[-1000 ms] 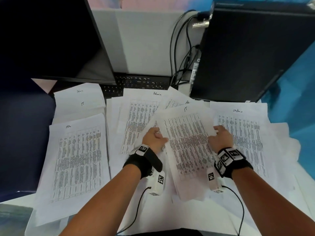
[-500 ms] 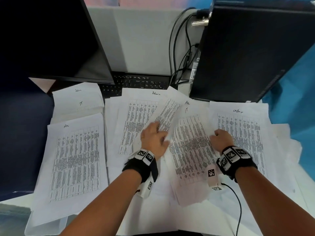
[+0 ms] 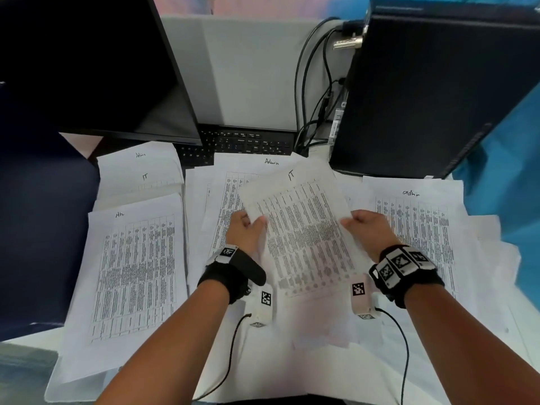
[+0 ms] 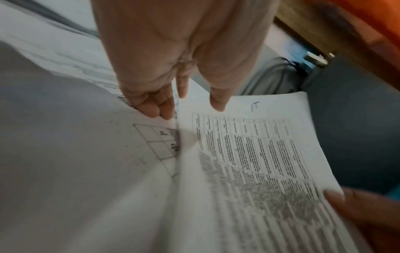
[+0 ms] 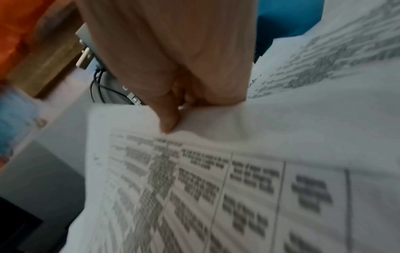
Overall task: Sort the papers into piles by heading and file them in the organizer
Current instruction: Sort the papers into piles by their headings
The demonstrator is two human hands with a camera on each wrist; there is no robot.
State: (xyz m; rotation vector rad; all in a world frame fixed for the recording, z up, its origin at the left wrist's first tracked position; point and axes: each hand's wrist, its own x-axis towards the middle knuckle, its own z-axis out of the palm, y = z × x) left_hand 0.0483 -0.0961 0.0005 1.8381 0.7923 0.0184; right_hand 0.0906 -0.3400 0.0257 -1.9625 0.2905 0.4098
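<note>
A printed sheet headed "IT" is held tilted above the middle pile headed "Admin". My left hand pinches its left edge, thumb on top. My right hand pinches its right edge, with the thumb on the print and the fingers curled beneath. The sheet also fills the left wrist view, and the other hand shows at its far edge. A pile headed "HR" lies at the left, one showing "Admin" and "IT" behind it, and one headed "admin" at the right.
A dark monitor stands at the back left and a black computer tower at the back right. A keyboard and cables lie between them. A dark blue surface borders the papers on the left.
My left hand left the sheet it was pressing and took the IT sheet's left edge. Both hands have lifted the IT sheet up and away from me.
</note>
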